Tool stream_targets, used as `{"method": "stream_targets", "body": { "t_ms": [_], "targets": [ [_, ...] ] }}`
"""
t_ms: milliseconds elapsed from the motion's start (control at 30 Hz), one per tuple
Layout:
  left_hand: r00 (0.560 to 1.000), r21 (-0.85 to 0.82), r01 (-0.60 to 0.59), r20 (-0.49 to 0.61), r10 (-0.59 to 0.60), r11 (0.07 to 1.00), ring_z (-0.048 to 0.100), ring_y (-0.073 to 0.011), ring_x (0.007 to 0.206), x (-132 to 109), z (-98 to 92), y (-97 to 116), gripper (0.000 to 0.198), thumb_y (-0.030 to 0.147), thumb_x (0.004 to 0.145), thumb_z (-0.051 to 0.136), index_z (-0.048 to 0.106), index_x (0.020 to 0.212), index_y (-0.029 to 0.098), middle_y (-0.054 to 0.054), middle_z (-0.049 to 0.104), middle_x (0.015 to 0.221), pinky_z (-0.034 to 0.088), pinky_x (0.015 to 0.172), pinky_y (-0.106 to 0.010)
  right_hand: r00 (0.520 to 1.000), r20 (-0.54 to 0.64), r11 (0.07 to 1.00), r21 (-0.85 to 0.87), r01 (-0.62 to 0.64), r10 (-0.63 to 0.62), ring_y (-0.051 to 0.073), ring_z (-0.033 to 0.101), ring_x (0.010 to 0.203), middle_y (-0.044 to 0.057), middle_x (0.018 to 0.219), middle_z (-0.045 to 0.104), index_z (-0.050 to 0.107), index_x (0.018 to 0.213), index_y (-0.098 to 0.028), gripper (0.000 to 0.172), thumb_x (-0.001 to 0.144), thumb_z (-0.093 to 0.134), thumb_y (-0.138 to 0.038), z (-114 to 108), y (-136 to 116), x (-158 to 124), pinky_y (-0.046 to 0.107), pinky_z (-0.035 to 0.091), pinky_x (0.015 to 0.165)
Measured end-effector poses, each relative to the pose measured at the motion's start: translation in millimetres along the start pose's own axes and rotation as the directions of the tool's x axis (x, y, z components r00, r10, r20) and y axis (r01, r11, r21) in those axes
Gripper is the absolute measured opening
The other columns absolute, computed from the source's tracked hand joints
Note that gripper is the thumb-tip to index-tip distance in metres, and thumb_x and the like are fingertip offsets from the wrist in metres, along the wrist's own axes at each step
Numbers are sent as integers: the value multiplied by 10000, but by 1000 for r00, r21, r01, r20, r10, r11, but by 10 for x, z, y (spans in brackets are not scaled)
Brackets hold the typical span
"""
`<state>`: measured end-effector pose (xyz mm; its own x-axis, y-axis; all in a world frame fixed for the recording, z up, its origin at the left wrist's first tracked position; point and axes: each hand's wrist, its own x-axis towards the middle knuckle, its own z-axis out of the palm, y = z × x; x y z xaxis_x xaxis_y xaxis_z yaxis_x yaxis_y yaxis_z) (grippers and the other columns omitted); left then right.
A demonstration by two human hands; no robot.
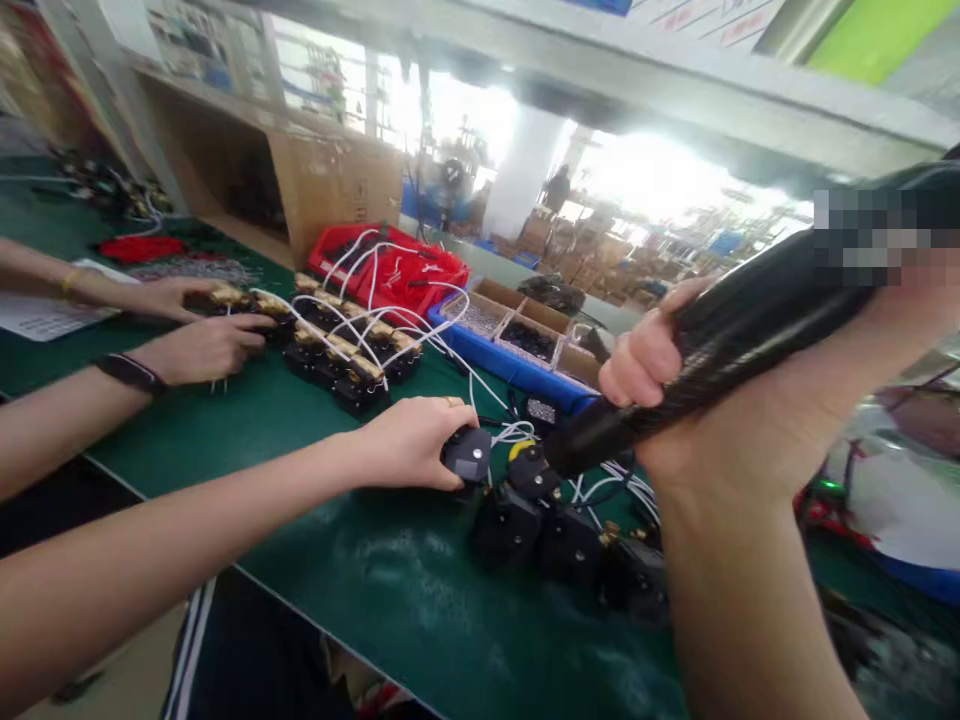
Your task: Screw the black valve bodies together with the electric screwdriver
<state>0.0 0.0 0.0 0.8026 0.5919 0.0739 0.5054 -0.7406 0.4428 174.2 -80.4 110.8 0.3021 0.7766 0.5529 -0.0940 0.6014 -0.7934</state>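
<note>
Head view, left hand (412,440) grasping one black housing (468,456); right hand (716,450), clenched round one tool (739,335)

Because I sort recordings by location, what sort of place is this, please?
Probably a factory assembly area: black units lie in groups on a green bench, a blue tray holds small parts, and a co-worker's hands are at the same bench.

A factory workshop: a green workbench (360,560) runs under the left hand (412,440), a divided parts tray (487,357) sits beyond it, a co-worker's hands (195,350) flank it leftward, and blurred cartons (592,268) crowd far ahead.
</note>
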Motion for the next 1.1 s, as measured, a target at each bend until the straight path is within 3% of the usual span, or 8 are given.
{"method": "stream_targets", "body": {
  "t_ms": [133,233,333,467,667,900,1000,1100],
  "targets": [
    [996,-218,28,84,-10,976,626,-226,900,188,-68,-139,520,319,611,794,639,1086,177,-44,666,1012,464,757,-271,989,-118,990,-117,77,-91,139,405,308,-43,409,397,487,523,-202,657,685,560,-834,177,-3,121,280,300,239],
    [980,-384,147,181,-82,912,616,-224,935,299,-70,-233,594,343,580,822,621,1117,187,-45,658,1077,470,796,-278,986,-116,985,-135,105,-121,143,417,305,-29,397,403,496,509,-200,671,759,476,-823,184,44,191,277,312,253],
    [965,-532,232,232,-124,814,603,-233,989,367,-33,-311,644,342,547,830,616,1135,188,-56,637,1129,475,836,-297,994,-110,998,-57,-1,-5,130,422,308,-34,407,409,499,561,-205,668,861,330,-777,118,204,233,259,331,266],
    [948,-696,296,300,-109,655,633,-212,924,380,-1,-317,666,322,521,838,610,1135,203,-35,659,1051,493,793,-289,989,-126,993,-80,-87,77,114,420,304,-30,402,450,544,618,-195,688,729,441,-866,98,461,235,232,325,272],
    [896,-726,438,398,-196,529,661,-228,1010,408,-45,-263,661,348,614,808,550,1214,242,2,723,993,500,817,-257,942,-6,935,127,-332,336,88,435,351,-41,446,450,514,671,-193,689,772,402,-865,34,522,309,209,371,336],
    [816,-663,576,498,-294,478,701,-270,991,432,-88,-266,915,448,494,880,478,1303,299,6,738,1085,546,834,-304,955,3,955,-2,-296,296,71,355,316,-64,432,384,531,671,-192,698,762,406,-872,-542,-271,-54,215,340,323],
    [825,-651,562,490,-283,510,683,-253,1049,455,-26,-385,911,482,509,882,469,1304,316,21,731,1116,533,891,-287,958,-199,936,-245,-252,206,63,279,294,-64,410,345,575,664,-192,685,693,509,-872,-1022,-778,-304,213,243,292],
    [839,-667,536,486,-243,517,664,-254,1093,477,37,-494,908,523,525,876,460,1309,331,31,715,1166,530,915,-292,833,-539,817,-423,-393,122,75,312,344,-34,449,331,594,612,-202,669,601,520,-868,-1602,-1309,-495,246,296,352]
  ]
}}
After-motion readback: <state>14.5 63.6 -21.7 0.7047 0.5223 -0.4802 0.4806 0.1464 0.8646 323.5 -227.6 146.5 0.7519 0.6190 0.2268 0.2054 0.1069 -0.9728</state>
